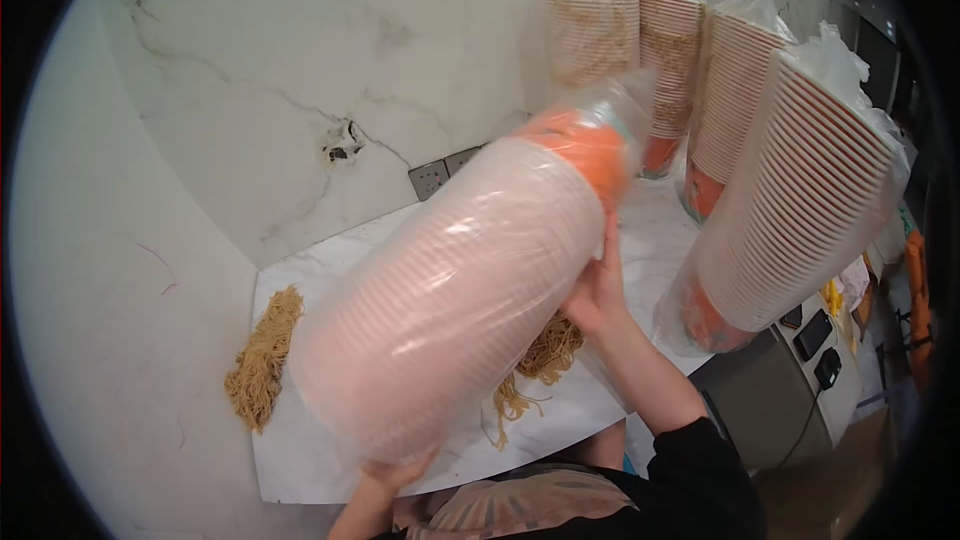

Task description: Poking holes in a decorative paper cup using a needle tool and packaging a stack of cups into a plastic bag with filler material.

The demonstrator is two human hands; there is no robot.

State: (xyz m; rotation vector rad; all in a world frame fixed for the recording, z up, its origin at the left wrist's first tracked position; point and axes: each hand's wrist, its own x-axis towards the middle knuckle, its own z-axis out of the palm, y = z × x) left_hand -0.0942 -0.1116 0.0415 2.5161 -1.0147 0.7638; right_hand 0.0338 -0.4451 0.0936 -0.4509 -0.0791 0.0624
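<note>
A long stack of nested paper cups [455, 285], wrapped in a clear plastic bag, lies tilted between my two hands above the white table [300, 475]. Its orange cup end points up and right and is slightly blurred. My left hand [400, 472] supports the lower near end, its fingers partly hidden beneath. Around the right side, close to the orange end, my right hand [598, 285] grips the bagged stack. A bundle of tan dried-noodle-like strands [265, 360] lies left of the stack. More of these strands [550, 352] show below it, partly covered.
Several other bagged cup stacks stand to the right, the nearest one [790, 200] tall and leaning. Wall sockets [430, 180] sit at the table's back edge, against the marbled wall. Farther right, a phone [813, 335] and a black device with a cable [828, 368] lie on another surface.
</note>
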